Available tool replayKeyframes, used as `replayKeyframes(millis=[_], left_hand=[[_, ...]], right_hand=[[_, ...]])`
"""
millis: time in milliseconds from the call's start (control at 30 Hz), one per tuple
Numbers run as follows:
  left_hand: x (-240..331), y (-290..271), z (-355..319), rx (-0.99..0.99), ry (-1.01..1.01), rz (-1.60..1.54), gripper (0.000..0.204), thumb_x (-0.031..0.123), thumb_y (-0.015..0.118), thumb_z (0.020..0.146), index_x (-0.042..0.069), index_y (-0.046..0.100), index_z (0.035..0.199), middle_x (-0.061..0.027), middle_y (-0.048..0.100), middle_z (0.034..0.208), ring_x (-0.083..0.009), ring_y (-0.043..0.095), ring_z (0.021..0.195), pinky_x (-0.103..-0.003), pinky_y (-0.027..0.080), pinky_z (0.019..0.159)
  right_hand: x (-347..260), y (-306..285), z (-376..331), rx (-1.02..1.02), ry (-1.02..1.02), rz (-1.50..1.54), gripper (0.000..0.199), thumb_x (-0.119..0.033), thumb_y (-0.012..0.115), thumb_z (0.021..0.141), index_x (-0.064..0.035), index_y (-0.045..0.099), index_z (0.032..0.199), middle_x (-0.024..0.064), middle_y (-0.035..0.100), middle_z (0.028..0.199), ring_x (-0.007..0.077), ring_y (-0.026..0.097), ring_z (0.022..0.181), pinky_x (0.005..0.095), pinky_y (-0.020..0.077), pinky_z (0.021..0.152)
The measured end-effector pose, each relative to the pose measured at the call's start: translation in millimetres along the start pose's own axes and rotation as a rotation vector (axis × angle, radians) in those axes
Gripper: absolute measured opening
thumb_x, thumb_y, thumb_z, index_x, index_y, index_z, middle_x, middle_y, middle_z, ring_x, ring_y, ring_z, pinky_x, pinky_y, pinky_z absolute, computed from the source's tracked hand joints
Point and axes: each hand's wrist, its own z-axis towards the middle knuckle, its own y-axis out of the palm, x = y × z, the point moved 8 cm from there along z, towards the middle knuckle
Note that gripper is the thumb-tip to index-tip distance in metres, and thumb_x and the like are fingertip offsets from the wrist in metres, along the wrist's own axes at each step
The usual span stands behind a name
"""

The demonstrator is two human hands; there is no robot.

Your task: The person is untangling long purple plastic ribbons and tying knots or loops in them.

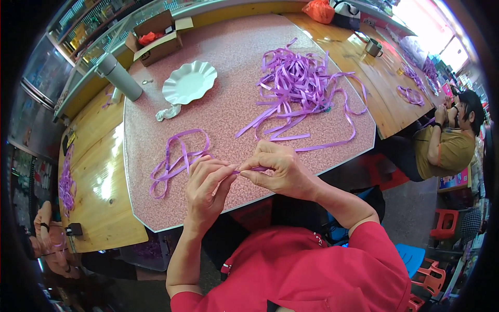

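Both hands meet above the near edge of the pink speckled table point(223, 119), pinching a purple ribbon point(258, 168) between them. My left hand point(209, 182) is closed on it with thumb and fingertips. Just to its right, my right hand point(278, 165) grips the same ribbon between thumb and forefinger. A looped length of purple ribbon point(167, 166) lies on the table left of my left hand. Beyond my right hand rises a tangled heap of purple ribbon point(293, 78), with loose strands trailing toward me. Fingers hide the exact spot where the ribbon is pinched.
A white scalloped plate point(189, 82), a grey-green flask point(119, 77) and an open cardboard box point(158, 41) stand at the far left. A metal mug point(373, 48) sits on the wooden table at right. One person point(447, 140) sits at right, another point(49, 244) at lower left.
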Motion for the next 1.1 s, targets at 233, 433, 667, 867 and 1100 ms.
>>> replayKeyframes(millis=[233,433,667,867,1100], left_hand=[[-0.9,5.9,2.6,-0.073,-0.049,0.020,0.020,0.001,0.075,0.082,0.006,0.065,0.100,-0.0089,0.067,0.093,-0.0267,0.065,0.093,-0.042,0.048,0.094],[-38.1,16.4,-19.6,-0.134,-0.512,-0.534,0.010,0.008,0.069,0.094,0.003,0.062,0.100,-0.0055,0.064,0.094,-0.0167,0.061,0.092,-0.030,0.045,0.092],[-41.4,26.4,-31.5,-0.169,-0.633,-0.741,0.013,0.012,0.066,0.097,0.003,0.060,0.105,-0.0041,0.063,0.097,-0.0134,0.058,0.096,-0.028,0.045,0.091],[-36.6,39.8,-38.4,-0.042,-0.723,-1.530,0.007,0.010,0.064,0.098,0.006,0.060,0.103,-0.0093,0.066,0.103,-0.0162,0.062,0.099,-0.031,0.048,0.089],[-40.8,27.1,-34.6,0.256,-0.593,-0.933,0.008,0.007,0.066,0.095,0.004,0.062,0.101,-0.0119,0.069,0.108,-0.0213,0.061,0.098,-0.033,0.048,0.085]], right_hand=[[2.0,-1.0,-1.1,-0.021,-0.024,-0.021,0.014,-0.007,0.079,0.082,-0.0064,0.076,0.095,0.0060,0.060,0.078,0.0200,0.060,0.075,0.0334,0.0462,0.065],[-2.7,-4.2,2.8,-0.023,-0.053,-0.007,0.016,-0.005,0.079,0.081,-0.0073,0.076,0.097,0.0068,0.062,0.083,0.0216,0.062,0.079,0.0342,0.0489,0.068],[5.9,-5.0,1.6,-0.027,-0.086,0.035,0.018,-0.005,0.080,0.081,-0.0078,0.075,0.098,0.0054,0.063,0.083,0.0188,0.061,0.076,0.0310,0.0479,0.065],[51.7,8.8,-9.8,0.017,0.369,0.436,0.009,-0.007,0.079,0.086,-0.0047,0.074,0.093,-0.0008,0.060,0.082,0.0054,0.052,0.073,0.0230,0.0390,0.060],[34.9,23.3,-14.6,0.085,0.169,0.362,0.009,-0.010,0.075,0.091,-0.0021,0.071,0.093,-0.0019,0.058,0.084,0.0043,0.050,0.074,0.0227,0.0385,0.062]])
